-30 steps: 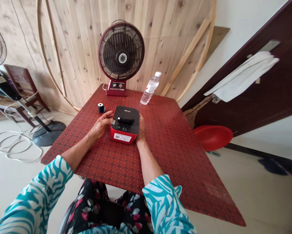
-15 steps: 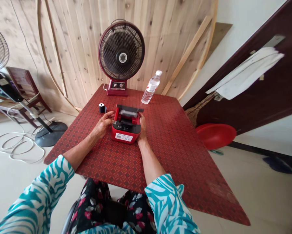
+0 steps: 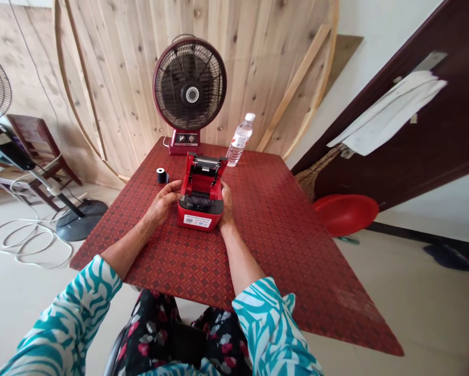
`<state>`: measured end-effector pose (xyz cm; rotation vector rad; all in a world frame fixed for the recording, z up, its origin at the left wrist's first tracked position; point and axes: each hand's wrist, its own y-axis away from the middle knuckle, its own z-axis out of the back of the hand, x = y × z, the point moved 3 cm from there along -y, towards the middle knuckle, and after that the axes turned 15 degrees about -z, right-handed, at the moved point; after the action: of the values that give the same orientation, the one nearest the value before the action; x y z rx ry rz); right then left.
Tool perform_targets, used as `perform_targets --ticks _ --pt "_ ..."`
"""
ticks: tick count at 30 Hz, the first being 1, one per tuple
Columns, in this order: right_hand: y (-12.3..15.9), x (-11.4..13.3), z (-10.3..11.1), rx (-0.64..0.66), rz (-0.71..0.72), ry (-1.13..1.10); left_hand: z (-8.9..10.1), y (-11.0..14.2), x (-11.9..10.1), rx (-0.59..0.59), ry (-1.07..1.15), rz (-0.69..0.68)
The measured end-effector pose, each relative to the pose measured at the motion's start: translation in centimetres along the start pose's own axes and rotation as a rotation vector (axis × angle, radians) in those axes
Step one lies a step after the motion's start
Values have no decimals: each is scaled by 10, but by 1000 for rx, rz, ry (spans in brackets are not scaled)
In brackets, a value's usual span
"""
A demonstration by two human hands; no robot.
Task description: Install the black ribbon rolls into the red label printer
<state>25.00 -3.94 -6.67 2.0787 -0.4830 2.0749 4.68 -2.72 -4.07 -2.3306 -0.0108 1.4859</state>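
Note:
A red and black thermal printer [image 3: 198, 220] stands on the table in front of me, with a white label on its near face. Its lid [image 3: 206, 162] is raised, and the bay inside shows red. Along the left side of the printer, my left hand [image 3: 164, 202] presses with its fingers and thumb close together. My right hand [image 3: 226, 206] grips the opposite side; most of its fingers are hidden behind the casing. Left of the printer, a small black paper roll [image 3: 161, 176] with a white core stands on the table.
The table [image 3: 289, 250] has a red patterned top. A red desk fan [image 3: 190, 94] and a clear water bottle [image 3: 240, 140] stand at the back. To the left on the floor are a standing fan [image 3: 81, 218], a chair and a cable; at right, a red basin [image 3: 344, 214].
The printer's lid has swung up and back, exposing the inside. Both hands stay at the printer's sides. The whole view has shifted slightly.

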Motion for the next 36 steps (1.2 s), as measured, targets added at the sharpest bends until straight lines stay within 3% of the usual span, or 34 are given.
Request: perform_targets --ticks 5,8,10,12,15,18,20,25,29,31,36 --pt "-2 -1 0 -48 -25 -14 -5 3 -16 0 -116 -14" --pt "-4 -2 0 -50 -29 -30 -6 -3 -35 13 -317 -90" --pt "-6 -4 0 -49 -22 -55 -10 -13 -49 83 -487 -159" --pt "-7 -5 0 -50 -16 -77 -20 -27 -61 232 -636 -226" --pt "-8 -7 -1 -46 -16 -96 -42 -53 -63 551 -770 -268" --pt "-9 -7 -2 -37 -20 -123 -59 -76 -45 837 -857 -148" --pt "-8 -7 -3 -35 -28 -127 -64 -88 -29 918 -886 -72" --pt "-7 -7 -3 -53 -61 -114 -62 -109 -4 879 -838 -6" --pt "-7 -8 -2 -37 -69 -114 -59 -106 -7 1003 -914 39" --pt "-8 -8 -2 -33 -70 -111 -59 -101 -13 1032 -1016 -9" --pt "-7 -7 -3 -36 -56 -110 -60 -88 -28 938 -1205 -168"
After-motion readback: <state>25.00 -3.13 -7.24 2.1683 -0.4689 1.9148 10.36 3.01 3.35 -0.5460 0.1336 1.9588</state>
